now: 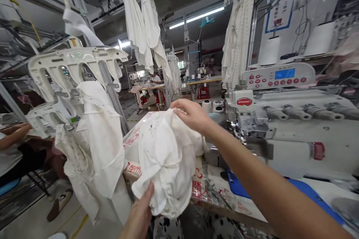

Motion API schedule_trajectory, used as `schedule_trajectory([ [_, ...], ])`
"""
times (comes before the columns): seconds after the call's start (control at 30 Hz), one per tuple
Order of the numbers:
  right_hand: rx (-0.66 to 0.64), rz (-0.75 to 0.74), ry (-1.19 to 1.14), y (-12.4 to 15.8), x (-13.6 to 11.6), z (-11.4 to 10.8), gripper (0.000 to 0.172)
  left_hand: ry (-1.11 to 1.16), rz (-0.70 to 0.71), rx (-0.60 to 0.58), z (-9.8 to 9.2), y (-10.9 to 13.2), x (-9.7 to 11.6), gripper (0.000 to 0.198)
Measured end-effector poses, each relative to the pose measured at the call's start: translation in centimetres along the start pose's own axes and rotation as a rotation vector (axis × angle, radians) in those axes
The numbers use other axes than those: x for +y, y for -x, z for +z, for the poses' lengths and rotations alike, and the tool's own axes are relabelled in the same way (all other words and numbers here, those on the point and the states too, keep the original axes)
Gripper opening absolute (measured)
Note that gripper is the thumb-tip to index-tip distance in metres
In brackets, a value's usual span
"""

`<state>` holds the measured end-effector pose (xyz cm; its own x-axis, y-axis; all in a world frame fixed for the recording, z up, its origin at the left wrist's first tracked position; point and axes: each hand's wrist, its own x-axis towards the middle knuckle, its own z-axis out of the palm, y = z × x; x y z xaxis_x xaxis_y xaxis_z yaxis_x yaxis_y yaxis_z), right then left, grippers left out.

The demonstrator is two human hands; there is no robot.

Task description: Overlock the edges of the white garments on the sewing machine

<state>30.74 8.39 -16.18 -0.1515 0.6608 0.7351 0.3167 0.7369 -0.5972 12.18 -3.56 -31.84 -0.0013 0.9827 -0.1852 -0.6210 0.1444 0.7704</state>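
A bunched white cloth garment (171,164) hangs in folds between my two hands, over the near edge of the table. My right hand (190,114) reaches across from the right and pinches its top edge. At its lower left side, my left hand (144,203) grips the fabric, thumb on top and the other fingers hidden. Under and behind the garment lies more white cloth (130,153) on the table covered with red print (199,190).
To the right stands a white overlock sewing machine (303,127) with a lit control panel (284,73). White hanger clamps (78,58) on the left carry white fabric pieces (101,130). More cloth (140,18) hangs overhead. A seated person (14,145) is at far left.
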Motion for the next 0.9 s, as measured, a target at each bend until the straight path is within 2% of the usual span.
schedule_trajectory([
  [0.07, -0.079, 0.06, 0.0, 3.3, -0.3, 0.7, 0.012, 0.021, -0.015, 0.026, -0.4, -0.2, -0.7, 0.061],
  [0.2, -0.273, 0.206, -0.007, 11.4, -1.4, 3.2, 0.021, 0.021, -0.018, 0.004, -0.9, 0.0, -1.0, 0.059],
  [0.23, -0.316, 0.232, 0.014, 13.2, -1.6, 4.1, 0.014, 0.001, -0.008, -0.004, -1.1, 0.1, -1.1, 0.059],
  [0.27, -0.325, 0.248, 0.076, 14.6, -1.6, 5.0, 0.008, -0.028, 0.003, -0.003, -1.2, 0.1, -1.2, 0.06],
  [0.37, -0.32, 0.183, 0.167, 17.2, -1.1, 7.1, 0.008, -0.12, 0.016, 0.038, -1.9, 0.1, -1.6, 0.061],
  [0.47, -0.291, 0.208, 0.02, 17.2, -0.2, 6.8, 0.013, -0.189, 0.043, 0.074, -2.7, -0.3, -1.5, 0.061],
  [0.6, -0.228, 0.374, -0.214, 15.7, 0.2, 3.7, 0.015, -0.343, 0.282, 0.087, -2.3, -0.7, 0.7, 0.062],
  [0.7, -0.17, 0.487, -0.375, 14.2, 0.0, 1.7, 0.022, -0.656, 0.449, 0.057, -1.0, -1.3, 2.7, 0.052],
  [0.8, -0.036, 0.491, -0.45, 12.6, 0.0, 0.3, 0.028, -1.144, 0.611, -0.076, 0.4, -3.1, 4.0, 0.042],
  [0.87, 0.092, 0.459, -0.456, 11.6, 0.2, -0.7, 0.029, -1.302, 0.688, -0.185, 1.0, -4.8, 4.8, 0.023],
  [0.9, 0.155, 0.447, -0.443, 11.2, 0.4, -1.4, 0.03, -1.323, 0.726, -0.201, 1.3, -5.6, 5.5, 0.015],
])
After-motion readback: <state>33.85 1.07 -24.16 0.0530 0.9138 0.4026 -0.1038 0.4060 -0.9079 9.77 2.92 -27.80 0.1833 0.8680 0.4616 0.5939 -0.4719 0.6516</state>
